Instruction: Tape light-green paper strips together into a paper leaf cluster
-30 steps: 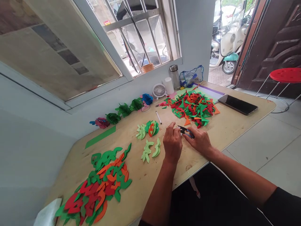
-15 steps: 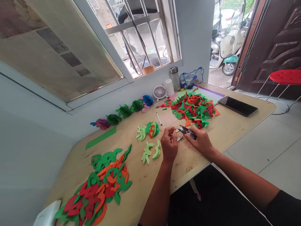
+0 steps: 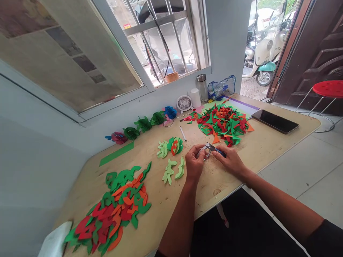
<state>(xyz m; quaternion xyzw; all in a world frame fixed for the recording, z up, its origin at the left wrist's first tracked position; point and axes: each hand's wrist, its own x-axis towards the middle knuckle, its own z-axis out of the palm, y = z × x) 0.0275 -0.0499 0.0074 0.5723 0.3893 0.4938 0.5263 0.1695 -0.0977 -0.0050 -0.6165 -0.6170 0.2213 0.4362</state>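
My left hand [image 3: 194, 162] is closed, its thumb and fingers pinching a small whitish piece [image 3: 207, 152] that looks like paper and is partly hidden by the fingers. My right hand [image 3: 230, 161] grips a pair of small dark snips [image 3: 215, 149], whose blades point left and meet the whitish piece. Both hands are close together over the front edge of the table [image 3: 171, 203]. Left of them lie pale green cut paper shapes [image 3: 169, 171] and a small stack of green and orange shapes [image 3: 175, 146].
Behind my hands is a heap of red, green and orange scraps [image 3: 225, 121]. A phone [image 3: 275, 121] lies at right, a white pen [image 3: 183, 134] further back. Curved paper cut-outs [image 3: 115, 210] spread at front left. A small fan [image 3: 184, 103] and bottle [image 3: 202, 88] stand along the wall.
The snips have moved against the whitish piece, and my left fingers have drawn in around it. The whole view has shifted slightly, so the table's things appear a little further right.
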